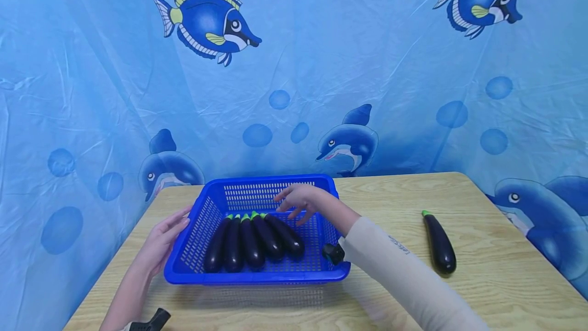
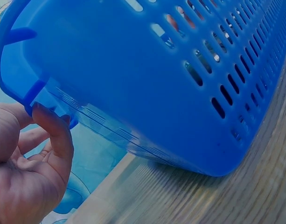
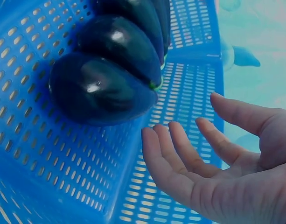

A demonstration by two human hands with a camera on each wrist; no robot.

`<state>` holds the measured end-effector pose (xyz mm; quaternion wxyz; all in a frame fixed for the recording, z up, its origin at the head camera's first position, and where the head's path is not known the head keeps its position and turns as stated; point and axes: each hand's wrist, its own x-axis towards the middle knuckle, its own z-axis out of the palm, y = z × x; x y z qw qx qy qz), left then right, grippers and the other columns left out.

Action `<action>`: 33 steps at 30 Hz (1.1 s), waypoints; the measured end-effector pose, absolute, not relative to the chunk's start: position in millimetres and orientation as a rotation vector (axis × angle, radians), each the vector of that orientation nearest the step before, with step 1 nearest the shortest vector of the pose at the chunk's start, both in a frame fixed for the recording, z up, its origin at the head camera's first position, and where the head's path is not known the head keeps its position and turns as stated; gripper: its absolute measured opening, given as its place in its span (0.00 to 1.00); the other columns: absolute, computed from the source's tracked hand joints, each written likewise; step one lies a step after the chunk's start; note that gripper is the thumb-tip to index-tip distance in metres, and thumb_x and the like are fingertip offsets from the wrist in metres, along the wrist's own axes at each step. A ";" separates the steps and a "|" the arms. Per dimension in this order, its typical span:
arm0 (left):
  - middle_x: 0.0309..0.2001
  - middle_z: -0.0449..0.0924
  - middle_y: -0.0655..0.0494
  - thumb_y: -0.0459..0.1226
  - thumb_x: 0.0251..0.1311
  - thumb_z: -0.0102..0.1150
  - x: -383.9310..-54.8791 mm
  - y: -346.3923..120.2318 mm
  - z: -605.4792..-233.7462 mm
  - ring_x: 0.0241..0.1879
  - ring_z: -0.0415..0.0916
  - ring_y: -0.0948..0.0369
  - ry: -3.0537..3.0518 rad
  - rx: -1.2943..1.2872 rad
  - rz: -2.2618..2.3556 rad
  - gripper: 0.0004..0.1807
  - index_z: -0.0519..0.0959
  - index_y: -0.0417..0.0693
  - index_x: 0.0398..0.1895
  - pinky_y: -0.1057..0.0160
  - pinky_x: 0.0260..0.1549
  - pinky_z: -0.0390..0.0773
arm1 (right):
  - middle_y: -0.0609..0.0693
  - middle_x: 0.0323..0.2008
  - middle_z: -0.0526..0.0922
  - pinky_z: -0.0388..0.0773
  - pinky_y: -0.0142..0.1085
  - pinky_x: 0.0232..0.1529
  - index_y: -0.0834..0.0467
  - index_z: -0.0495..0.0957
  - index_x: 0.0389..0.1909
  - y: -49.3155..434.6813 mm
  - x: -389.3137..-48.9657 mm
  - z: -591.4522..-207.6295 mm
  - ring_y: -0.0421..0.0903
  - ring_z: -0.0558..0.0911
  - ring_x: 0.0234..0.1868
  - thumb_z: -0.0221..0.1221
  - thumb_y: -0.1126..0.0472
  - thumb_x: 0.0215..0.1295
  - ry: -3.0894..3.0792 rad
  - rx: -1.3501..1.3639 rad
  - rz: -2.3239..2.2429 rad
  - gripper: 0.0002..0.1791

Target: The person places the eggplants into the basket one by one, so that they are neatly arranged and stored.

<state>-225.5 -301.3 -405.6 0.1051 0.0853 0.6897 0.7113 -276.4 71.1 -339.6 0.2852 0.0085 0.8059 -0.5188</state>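
Note:
A blue plastic basket (image 1: 340, 273) with slotted walls sits on the table, several dark purple eggplants (image 1: 253, 249) lying side by side in its left and middle part, green stem ends toward the back. At the basket's left side my left hand (image 1: 162, 241) holds the rim; the left wrist view has its bent fingers (image 2: 56, 133) right at the edge. My right hand (image 1: 300, 201) hovers over the basket's back right, beyond the rightmost eggplant (image 3: 101, 91). Its fingers are spread and loosely bent, with nothing in them. A single eggplant (image 1: 439, 243) lies on the table far to the right.
The wooden table (image 1: 381, 198) carries the basket and the lone eggplant. Behind it hangs a blue curtain (image 1: 294, 65) printed with fish, dolphins and bubbles. My right sleeve (image 1: 404, 275) passes over the basket's right edge, between basket and lone eggplant.

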 end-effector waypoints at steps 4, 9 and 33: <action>0.51 0.86 0.66 0.42 0.85 0.45 -225.7 -301.9 -405.7 0.47 0.87 0.63 2.050 0.242 2.088 0.16 0.74 0.69 0.67 0.60 0.45 0.88 | 0.61 0.63 0.81 0.82 0.62 0.59 0.57 0.79 0.67 70.8 -273.0 -335.5 0.64 0.82 0.61 0.64 0.62 0.75 2.160 -0.008 -1.386 0.21; 0.51 0.86 0.67 0.42 0.85 0.44 -226.1 -302.5 -405.6 0.47 0.87 0.64 2.056 0.242 2.083 0.16 0.74 0.70 0.67 0.60 0.45 0.88 | 0.62 0.62 0.82 0.81 0.62 0.60 0.58 0.78 0.69 73.6 -269.1 -331.2 0.64 0.83 0.60 0.62 0.62 0.76 2.172 -0.056 -1.392 0.22; 0.50 0.86 0.65 0.41 0.85 0.44 -227.0 -302.8 -405.5 0.46 0.87 0.63 2.065 0.212 2.098 0.17 0.75 0.69 0.68 0.60 0.43 0.88 | 0.61 0.62 0.82 0.85 0.54 0.57 0.60 0.77 0.69 98.8 -241.2 -313.7 0.61 0.86 0.54 0.59 0.63 0.78 2.265 -0.327 -1.366 0.21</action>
